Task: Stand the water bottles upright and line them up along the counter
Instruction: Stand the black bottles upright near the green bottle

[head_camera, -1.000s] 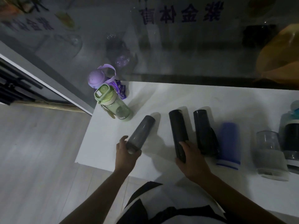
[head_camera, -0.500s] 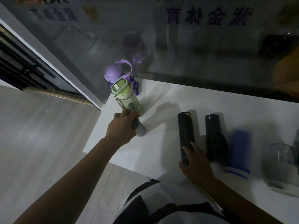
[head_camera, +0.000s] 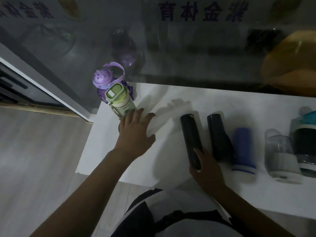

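On the white counter (head_camera: pixel 171 103) a purple bottle (head_camera: pixel 102 79) and a green bottle (head_camera: pixel 119 100) stand upright at the far left corner. My left hand (head_camera: pixel 135 132) hovers just in front of the green one with its fingers spread. It hides the grey bottle; only a dark sliver (head_camera: pixel 119 128) shows at its left edge. A black bottle (head_camera: pixel 189 132) lies on its side, and my right hand (head_camera: pixel 206 170) grips its near end. To the right lie a second black bottle (head_camera: pixel 218 134) and a blue bottle (head_camera: pixel 242 147).
A clear bottle with a grey sleeve (head_camera: pixel 280 156) and a dark bottle with a teal lid (head_camera: pixel 306 144) sit at the right. A glass wall (head_camera: pixel 188 48) backs the counter. The counter's left edge drops to the floor (head_camera: pixel 42 151).
My left hand carried the grey bottle from lying mid-counter to beside the green bottle, then spread its fingers off it. My right hand stayed on the black bottle.
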